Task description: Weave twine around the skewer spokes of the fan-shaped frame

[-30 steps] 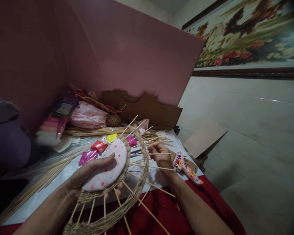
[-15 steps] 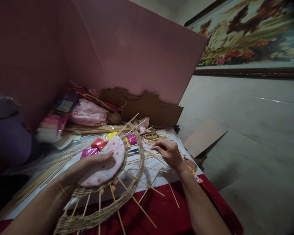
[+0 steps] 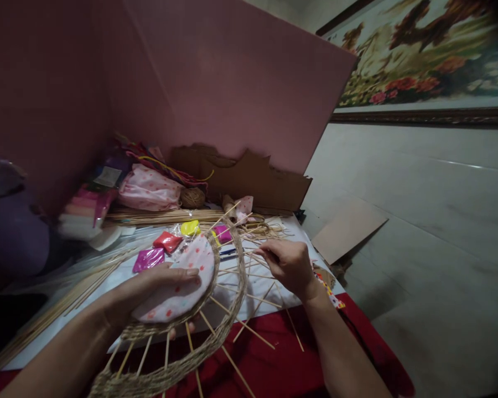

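My left hand (image 3: 166, 284) grips a half-round woven piece, thumb on top of its fabric-covered centre (image 3: 191, 298) and fingertips showing beneath. The fabric is pale pink with red prints. Around the centre runs a braided twine edge, and farther out a second woven twine band (image 3: 226, 323); thin wooden sticks (image 3: 255, 331) radiate through both like spokes. My right hand (image 3: 288, 268) is at the right of the outer band, thumb and fingers pinched together by the stick ends. What lies in the pinch, stick or strand, is too small to tell.
On the white tabletop lie packets in red (image 3: 167, 241), yellow (image 3: 190, 227) and magenta (image 3: 148, 260). Behind them are a bundle of sticks (image 3: 161, 216), a twine ball (image 3: 193, 197) and torn cardboard (image 3: 240, 177). A red cloth (image 3: 286, 354) covers the front edge.
My right hand has turned, its pinched fingers staying near the outer band. The woven piece has tilted slightly in my left hand, and the view has shifted a little.
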`<state>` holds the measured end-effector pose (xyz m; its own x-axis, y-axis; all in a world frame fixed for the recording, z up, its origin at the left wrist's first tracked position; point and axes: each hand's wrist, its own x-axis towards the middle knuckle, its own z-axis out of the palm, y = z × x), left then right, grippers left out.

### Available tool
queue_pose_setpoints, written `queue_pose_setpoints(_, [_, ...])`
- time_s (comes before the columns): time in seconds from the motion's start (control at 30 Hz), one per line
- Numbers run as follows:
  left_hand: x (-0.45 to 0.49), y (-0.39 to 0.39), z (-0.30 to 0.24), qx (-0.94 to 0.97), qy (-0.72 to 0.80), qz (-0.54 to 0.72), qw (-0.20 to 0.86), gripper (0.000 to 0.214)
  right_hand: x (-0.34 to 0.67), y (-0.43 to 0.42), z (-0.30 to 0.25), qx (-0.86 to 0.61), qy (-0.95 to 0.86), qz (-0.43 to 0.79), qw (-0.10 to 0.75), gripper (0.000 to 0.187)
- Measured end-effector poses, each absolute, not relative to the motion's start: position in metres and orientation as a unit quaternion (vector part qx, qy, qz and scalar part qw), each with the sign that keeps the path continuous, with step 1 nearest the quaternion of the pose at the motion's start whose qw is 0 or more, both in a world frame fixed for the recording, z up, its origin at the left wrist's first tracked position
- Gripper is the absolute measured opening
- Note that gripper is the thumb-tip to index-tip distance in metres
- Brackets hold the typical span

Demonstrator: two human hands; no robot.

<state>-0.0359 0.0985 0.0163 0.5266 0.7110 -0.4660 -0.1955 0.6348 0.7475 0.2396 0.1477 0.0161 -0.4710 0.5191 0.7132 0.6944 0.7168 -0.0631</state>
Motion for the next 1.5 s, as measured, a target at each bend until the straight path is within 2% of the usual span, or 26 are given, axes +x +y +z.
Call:
queue_pose_setpoints(0.17, [-0.036,0.100,0.012,0.316,0.448,0.272,0.790,0.028,0.233,0.144,0.013,-0.361,-0.851,-0.151,0.352,0.019])
queue_pose_setpoints(0.4, [-0.034,0.100,0.013,0.320,0.430,0.249,0.807,0.028,0.230,0.143,0.012,-0.358,-0.850,-0.197,0.333,0.025])
queue_pose_setpoints(0.9, [-0.037,0.099,0.015,0.285,0.478,0.249,0.793,0.034,0.236,0.144,0.013,-0.359,-0.832,-0.147,0.397,0.014])
queue_pose_setpoints(1.17, [-0.033,0.096,0.021,0.338,0.451,0.239,0.791,0.023,0.240,0.148,0.022,-0.389,-0.817,-0.095,0.415,0.013])
queue_pose_setpoints(1.3, [-0.034,0.096,0.020,0.351,0.458,0.251,0.777,0.022,0.245,0.152,0.024,-0.409,-0.807,-0.012,0.425,0.012])
queue_pose_setpoints(1.5, [-0.037,0.094,0.023,0.368,0.436,0.244,0.784,0.021,0.264,0.162,0.028,-0.420,-0.739,0.270,0.453,0.013])
